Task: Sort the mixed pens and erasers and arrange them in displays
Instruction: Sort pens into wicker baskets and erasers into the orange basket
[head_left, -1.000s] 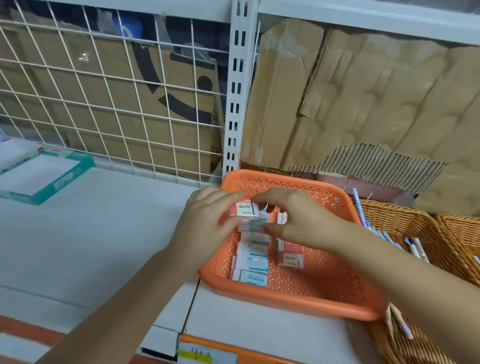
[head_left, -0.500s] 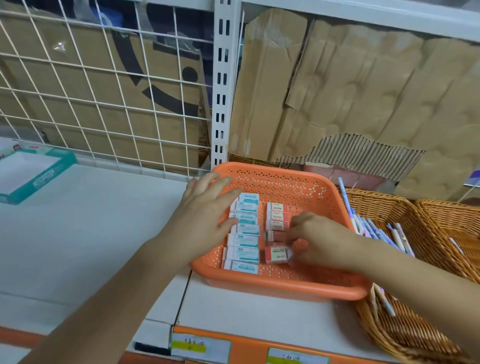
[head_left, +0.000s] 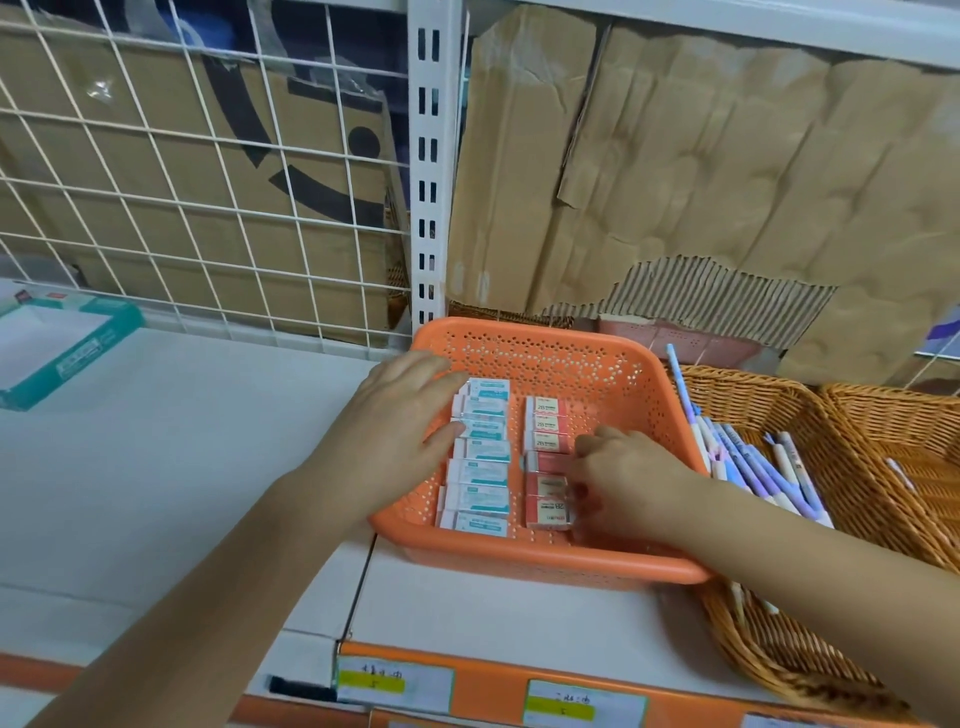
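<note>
Squaring up erasers (head_left: 543, 423) in orange basket (head_left: 545, 566) on shelf (head_left: 156, 493).
L hand (head_left: 400, 415) flat, fingers straight vs. teal row (head_left: 480, 467); R hand (head_left: 628, 478) curled, pinching a red eraser (head_left: 545, 486) at front of its row. Erasers look light, firm, w/ slick sleeves (prob. slide easily); best pinched by long sides. Pens (head_left: 753, 467) sit in wicker basket (head_left: 831, 649) beside.

On the shelf (head_left: 156, 467), the orange basket (head_left: 545, 348) holds two columns: teal erasers (head_left: 480, 460) on the left and red erasers (head_left: 545, 423) on the right. The left hand (head_left: 395, 421) rests with straight fingers against the teal column. The right hand (head_left: 628, 478) has curled fingers that seem to pinch a red eraser (head_left: 545, 462). Pens (head_left: 748, 467) lie in the wicker basket (head_left: 753, 382) just beside.
</note>
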